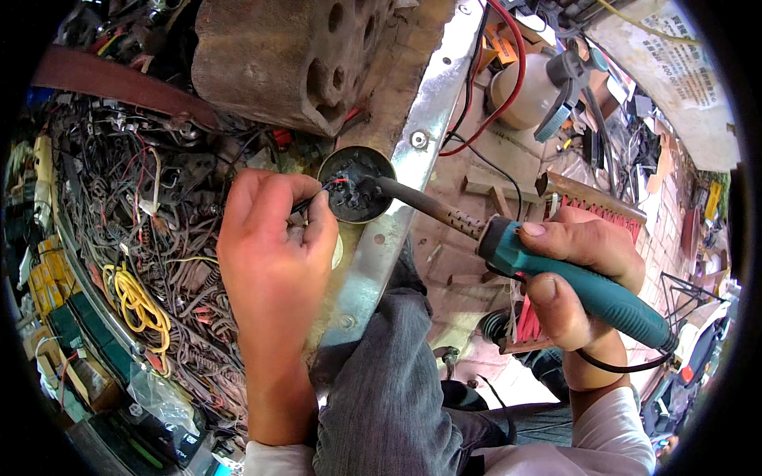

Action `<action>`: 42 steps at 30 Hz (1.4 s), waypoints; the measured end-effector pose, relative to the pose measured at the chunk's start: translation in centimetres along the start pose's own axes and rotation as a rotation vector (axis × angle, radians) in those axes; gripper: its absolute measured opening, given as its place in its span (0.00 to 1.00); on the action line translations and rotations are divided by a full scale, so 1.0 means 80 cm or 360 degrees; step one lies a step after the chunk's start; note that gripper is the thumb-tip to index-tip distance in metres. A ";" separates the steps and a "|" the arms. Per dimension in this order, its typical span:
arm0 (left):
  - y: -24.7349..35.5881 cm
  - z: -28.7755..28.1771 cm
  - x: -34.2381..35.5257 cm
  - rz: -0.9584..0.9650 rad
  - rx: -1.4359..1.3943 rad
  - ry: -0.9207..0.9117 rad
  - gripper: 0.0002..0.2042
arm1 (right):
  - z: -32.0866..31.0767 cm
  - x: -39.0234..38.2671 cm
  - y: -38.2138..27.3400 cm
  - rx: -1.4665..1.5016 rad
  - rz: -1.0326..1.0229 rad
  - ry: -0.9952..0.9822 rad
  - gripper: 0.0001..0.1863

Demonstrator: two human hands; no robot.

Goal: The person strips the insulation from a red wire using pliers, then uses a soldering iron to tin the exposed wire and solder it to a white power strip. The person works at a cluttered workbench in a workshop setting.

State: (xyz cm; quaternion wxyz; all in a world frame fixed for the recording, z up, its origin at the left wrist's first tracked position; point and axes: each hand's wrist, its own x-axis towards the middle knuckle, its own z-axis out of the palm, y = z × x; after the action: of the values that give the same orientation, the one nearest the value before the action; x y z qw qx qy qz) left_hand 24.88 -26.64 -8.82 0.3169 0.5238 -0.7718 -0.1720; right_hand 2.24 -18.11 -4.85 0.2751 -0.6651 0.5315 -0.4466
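Note:
My right hand (583,274) is closed around the teal handle of a soldering iron (444,213), whose dark tip reaches left into a small round tin (324,176). Dark, lumpy material (357,198) fills the tin. Just left of its rim, my left hand (274,230) pinches a thin wire (340,181) between thumb and forefinger. The wire's red end lies over the dark material, close to the iron's tip. Whether wire and tip touch cannot be made out.
A heavy rusty metal block (254,59) stands behind the tin. A shiny metal edge strip (421,119) runs along the bench. Tangled cables (182,270) heap up at left, with a yellow cord coil (135,305). A spray bottle (524,91) stands at upper right.

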 end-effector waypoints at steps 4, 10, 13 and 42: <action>-0.002 0.000 0.000 0.0002 0.0022 -0.0019 0.07 | 0.004 -0.013 0.001 0.0032 0.0080 0.0087 0.18; 0.000 -0.001 0.000 -0.0034 0.0034 -0.0027 0.06 | 0.006 -0.018 -0.005 0.0116 0.0213 0.0136 0.20; -0.005 0.006 0.000 0.0000 0.0020 -0.0054 0.08 | 0.006 -0.019 -0.001 0.0065 0.0193 0.0132 0.20; -0.005 -0.005 0.001 -0.0098 0.0050 -0.0099 0.06 | -0.003 -0.030 -0.002 0.0088 0.0215 0.0126 0.22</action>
State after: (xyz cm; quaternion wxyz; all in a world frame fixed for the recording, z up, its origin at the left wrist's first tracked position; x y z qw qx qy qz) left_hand 25.38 -26.83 -8.72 0.2790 0.5467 -0.7674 -0.1856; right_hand 2.00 -15.78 -5.32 0.3016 -0.6017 0.5731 -0.4675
